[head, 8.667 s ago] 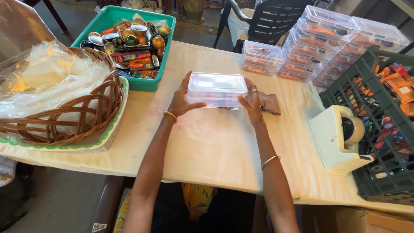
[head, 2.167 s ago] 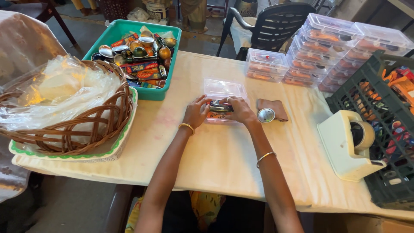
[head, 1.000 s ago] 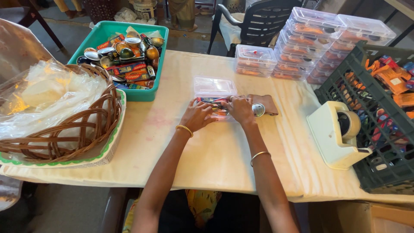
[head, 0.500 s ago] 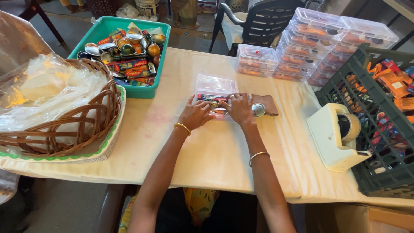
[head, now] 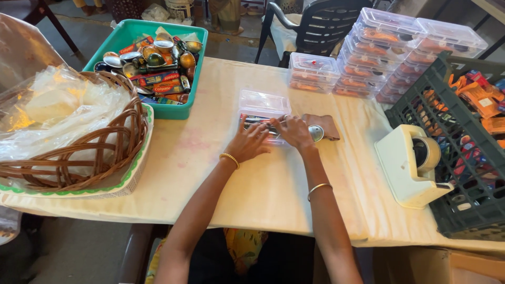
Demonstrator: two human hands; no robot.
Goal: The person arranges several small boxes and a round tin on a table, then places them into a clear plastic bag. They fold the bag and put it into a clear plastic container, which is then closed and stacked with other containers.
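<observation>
Change: box lid, shut 8.7 s ago, now stands open.
Left hand (head: 251, 143): fingers spread flat on box (head: 261, 113) contents.
Right hand (head: 292, 131): curled, pinching an item inside.

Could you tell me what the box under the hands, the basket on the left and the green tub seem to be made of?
The small box looks like thin clear plastic: glossy, and its contents show through. The basket seems woven cane or wicker, brown with open bent strands. The green tub looks like moulded plastic, with smooth, even colour and a rolled rim.
</observation>
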